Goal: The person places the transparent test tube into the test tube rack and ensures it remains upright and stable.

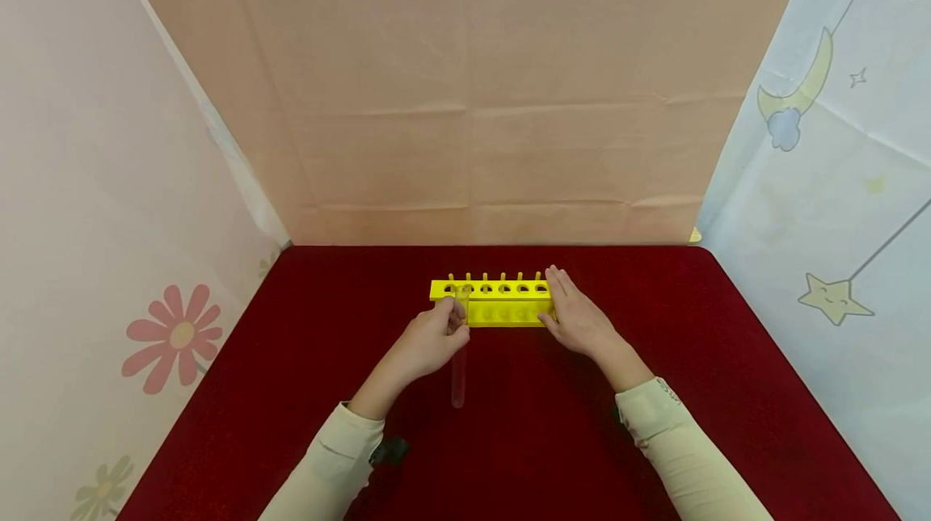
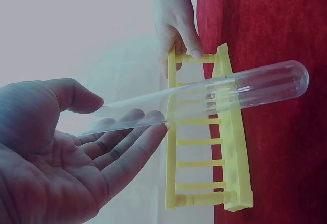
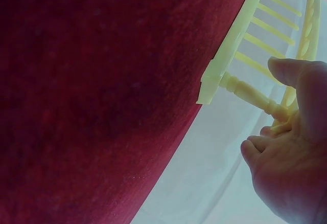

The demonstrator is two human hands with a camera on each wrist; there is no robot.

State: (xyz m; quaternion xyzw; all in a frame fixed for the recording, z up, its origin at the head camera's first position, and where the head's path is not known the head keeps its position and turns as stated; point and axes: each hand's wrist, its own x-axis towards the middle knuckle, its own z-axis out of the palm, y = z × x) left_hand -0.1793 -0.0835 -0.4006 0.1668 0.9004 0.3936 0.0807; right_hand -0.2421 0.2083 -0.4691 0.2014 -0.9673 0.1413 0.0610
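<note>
A clear glass test tube (image 2: 273, 85) is pinched between the thumb and fingers of my left hand (image 1: 434, 338). Its rounded bottom points down toward me in the head view, and its upper part overlaps the left end of a yellow test tube rack (image 1: 502, 315). The rack stands upright on the table, with a row of round holes along its top board and short pegs behind. At the rack's right end, my right hand (image 1: 579, 321) grips the top board and end post, thumb in front and fingers on the far side.
Dark red cloth covers the table (image 1: 509, 424). A plain tan backdrop (image 1: 465, 101) rises behind its far edge. Printed curtains flank both sides, the left one (image 1: 109, 182) with flowers, the right one (image 1: 822, 206) with a moon and stars.
</note>
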